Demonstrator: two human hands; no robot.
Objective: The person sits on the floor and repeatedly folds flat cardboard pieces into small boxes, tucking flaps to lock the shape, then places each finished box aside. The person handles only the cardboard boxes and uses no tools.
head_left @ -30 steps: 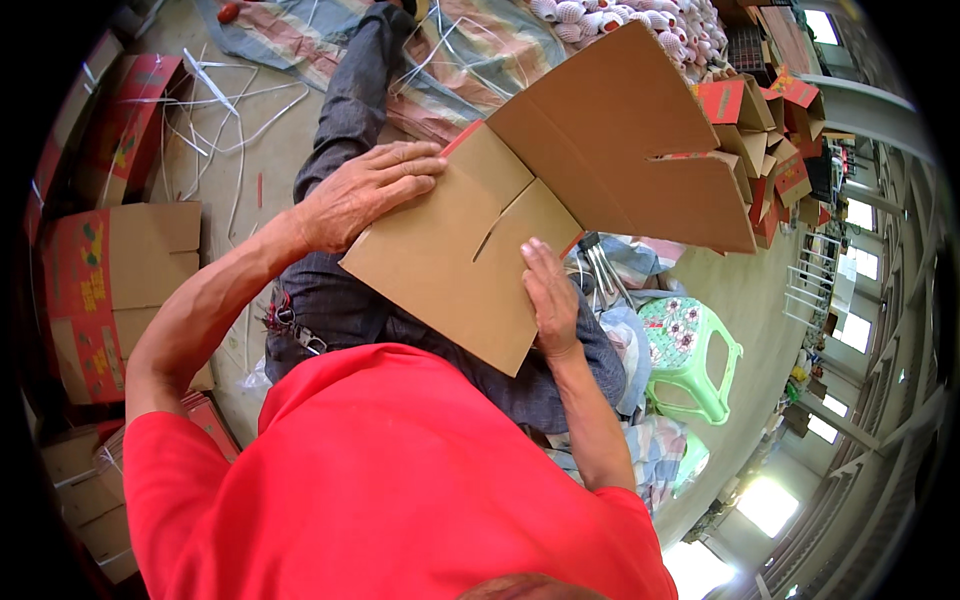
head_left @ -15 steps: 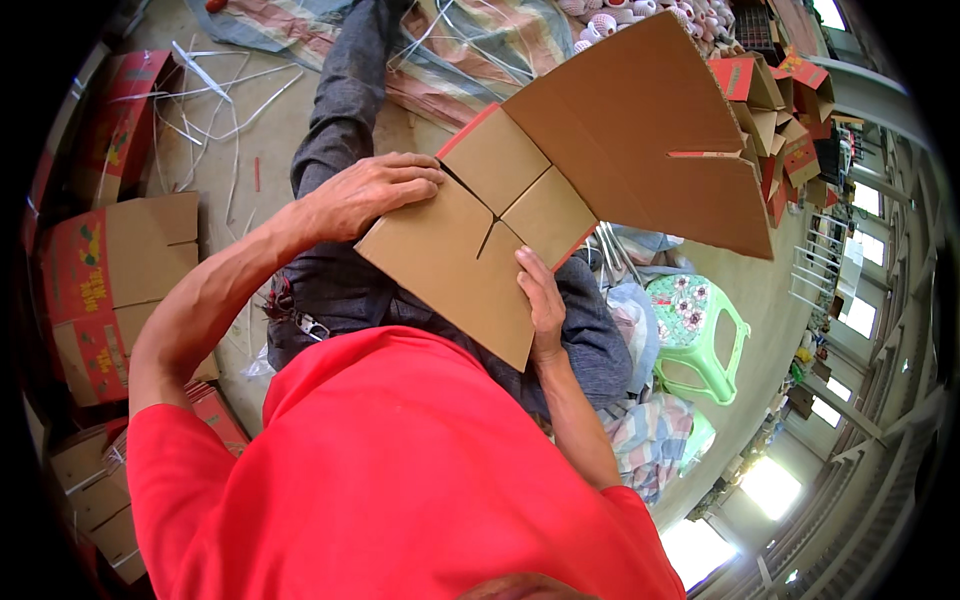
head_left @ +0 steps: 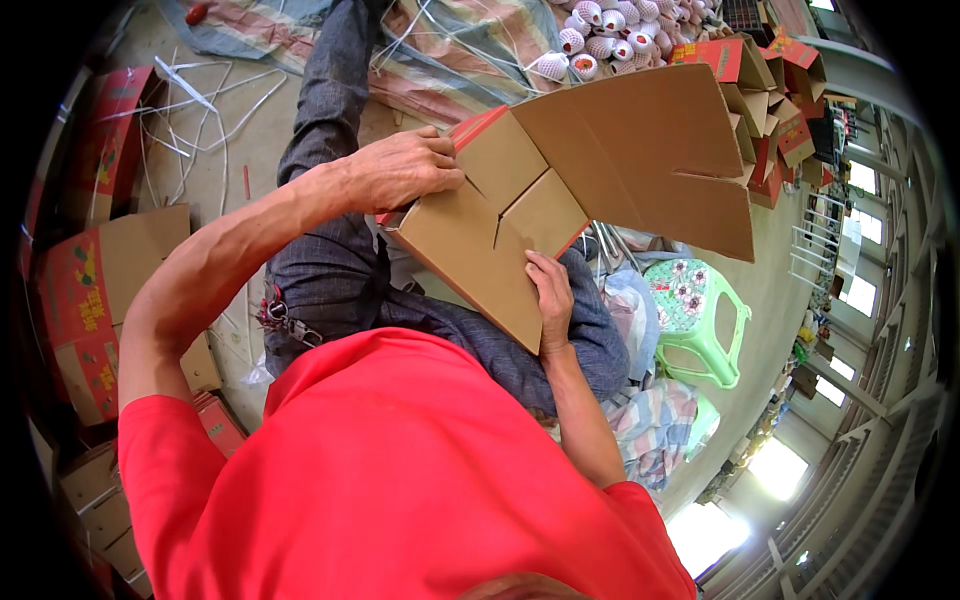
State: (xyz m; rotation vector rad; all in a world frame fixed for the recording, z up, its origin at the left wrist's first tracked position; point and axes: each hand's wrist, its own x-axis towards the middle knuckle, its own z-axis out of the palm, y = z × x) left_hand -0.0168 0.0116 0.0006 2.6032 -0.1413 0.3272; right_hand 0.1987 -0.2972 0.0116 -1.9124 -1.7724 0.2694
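Observation:
A cardboard box [head_left: 465,255], brown inside and red on its outer walls, lies tilted over my lap. Its slotted flaps are folded inward and meet at a crossing near the middle. One large brown panel [head_left: 630,150] stands out from it to the far right. My left hand [head_left: 412,165] is closed on the box's far left edge, fingers curled over the flaps. My right hand [head_left: 550,295] holds the near right edge, its fingers bent onto the big flap and its thumb hidden.
At the left lie flattened red and brown cartons [head_left: 90,300] and loose white straps [head_left: 210,115]. Net-wrapped fruit [head_left: 620,35] is heaped at the back, near a striped sheet [head_left: 460,50]. Red cartons [head_left: 750,90] pile up at far right. A green stool [head_left: 700,320] stands right of my knee.
My left hand has shifted right and curled its fingers tighter at the edge. The box has turned slightly, its near left edge lifting off my lap. The large panel has dropped lower.

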